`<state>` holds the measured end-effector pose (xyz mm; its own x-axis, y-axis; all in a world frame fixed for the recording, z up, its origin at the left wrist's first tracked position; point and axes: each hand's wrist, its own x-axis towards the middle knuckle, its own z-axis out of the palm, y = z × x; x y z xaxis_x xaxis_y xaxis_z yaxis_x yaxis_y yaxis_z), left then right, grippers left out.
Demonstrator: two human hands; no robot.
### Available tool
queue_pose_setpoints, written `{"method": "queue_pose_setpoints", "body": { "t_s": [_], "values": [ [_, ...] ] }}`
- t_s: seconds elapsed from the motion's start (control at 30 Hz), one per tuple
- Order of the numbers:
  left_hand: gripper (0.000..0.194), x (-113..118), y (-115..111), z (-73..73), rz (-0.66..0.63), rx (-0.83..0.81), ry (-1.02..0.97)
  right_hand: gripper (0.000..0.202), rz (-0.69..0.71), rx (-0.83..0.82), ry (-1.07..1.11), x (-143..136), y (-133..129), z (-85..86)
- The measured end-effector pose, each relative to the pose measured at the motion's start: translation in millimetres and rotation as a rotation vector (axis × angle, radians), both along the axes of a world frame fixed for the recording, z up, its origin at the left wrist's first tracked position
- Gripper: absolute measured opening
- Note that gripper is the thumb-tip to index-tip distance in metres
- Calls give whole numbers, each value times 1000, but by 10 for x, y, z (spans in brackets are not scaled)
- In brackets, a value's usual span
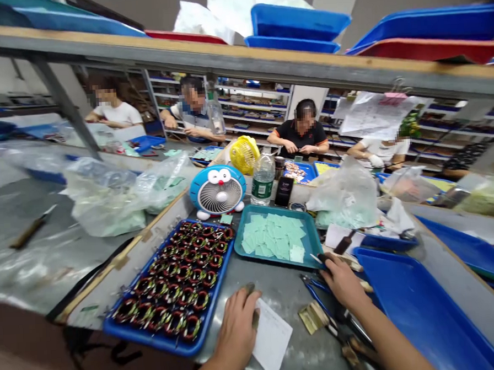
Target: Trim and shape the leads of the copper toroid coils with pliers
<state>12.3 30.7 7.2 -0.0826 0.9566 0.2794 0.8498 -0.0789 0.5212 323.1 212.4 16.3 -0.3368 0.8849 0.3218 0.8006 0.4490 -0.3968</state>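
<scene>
From where I stood, the person's left hand (pixel 237 323) lay with bent fingers over the left edge of a white rectangular paper sheet (pixel 274 341) on the grey metal counter (pixel 272 280). Something greyish showed at its fingertips; I could not tell whether they pinched a small thing or wore coverings. The right hand (pixel 338 277) curled beside the near right corner of a teal plastic tray (pixel 313 234), its fingers about a slender pale-tipped thing (pixel 315 258) mostly hidden by the hand. Whether they gripped it or merely touched it, I could not tell.

Pale green flat pieces (pixel 272 233) overlapped inside that tray, hiding much of each other. Left of it, dark red wound ring coils (pixel 170 291) crowded a blue plastic tray (pixel 150 342), their wire ends blurring together. The right forearm ran above blue-handled metal pliers (pixel 315 297) and a dim jumble of tools.

Faint marks on the sheet were illegible. The green label on a clear plastic bottle (pixel 263 178) bore print too small to read, and the lit digits on a black phone (pixel 284 191) were just as uncertain. White papers (pixel 370 118) under 1 pink clip (pixel 394 98) carried unreadable lines.
</scene>
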Motion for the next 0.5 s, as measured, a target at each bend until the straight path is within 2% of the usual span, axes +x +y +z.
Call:
{"method": "queue_pose_setpoints", "body": {
  "t_s": [0.2,0.37,0.5],
  "values": [
    [41,43,-62,85,-24,-32,35,29,32,37,-33,87,91,-167],
    [54,9,-9,137,-85,-93,52,31,41,18,-51,147,53,-135],
    [40,-60,-95,158,-168,-118,73,35,27,14,-31,131,8,-78]
  ]
}}
